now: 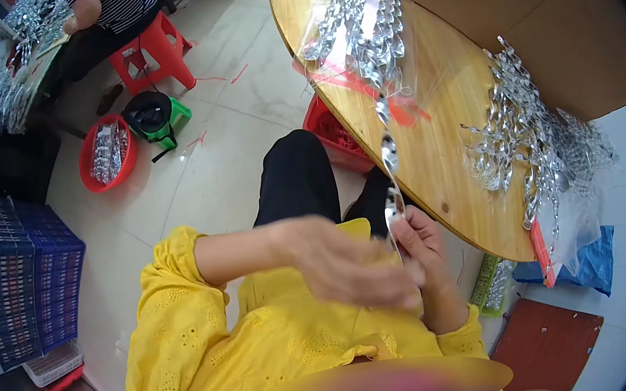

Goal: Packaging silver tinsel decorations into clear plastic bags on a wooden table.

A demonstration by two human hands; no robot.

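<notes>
A shiny silver twisted strip hangs over the near edge of the wooden table and runs to my right hand. That hand is closed, with its thumb and fingers pinched on the strip's lower end. My left hand passes across in front of my body, close beside the right one. Motion smears its fingers, so I cannot make out their shape or anything in them. At its upper end the strip meets a bunch of silver twisted strips lying on clear plastic film.
The wooden table carries another pile of silver twisted strips beside a cardboard box. Below its edge stands a red bin. Blue crates, a red basin and a seated person on a red stool are at left.
</notes>
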